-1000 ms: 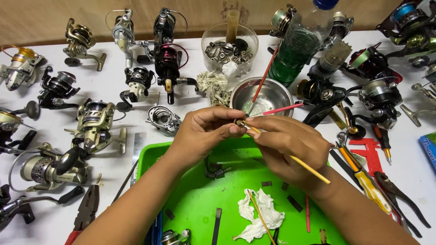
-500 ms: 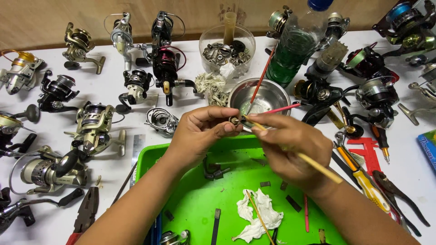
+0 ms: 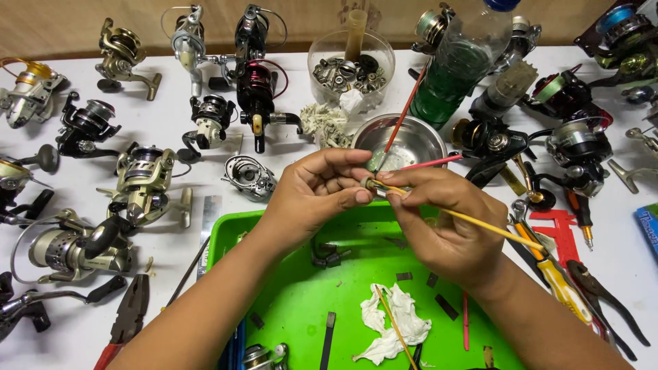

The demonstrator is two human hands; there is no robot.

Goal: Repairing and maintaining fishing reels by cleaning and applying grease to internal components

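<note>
Both forearms enter from the bottom edge and converge toward frame centre, bare to the elbow. Left hand (image 3: 312, 199): palm turned inward, fingers curled, thumb and index fingertips pinched together at the right end of the hand, wrist slightly bent. Right hand (image 3: 449, 223): back of the hand facing the camera, fingers folded inward, thumb and index tips pinched and meeting the left fingertips. The two hands touch at the fingertips; the wrists stay well apart. Both are raised above the surface.
</note>
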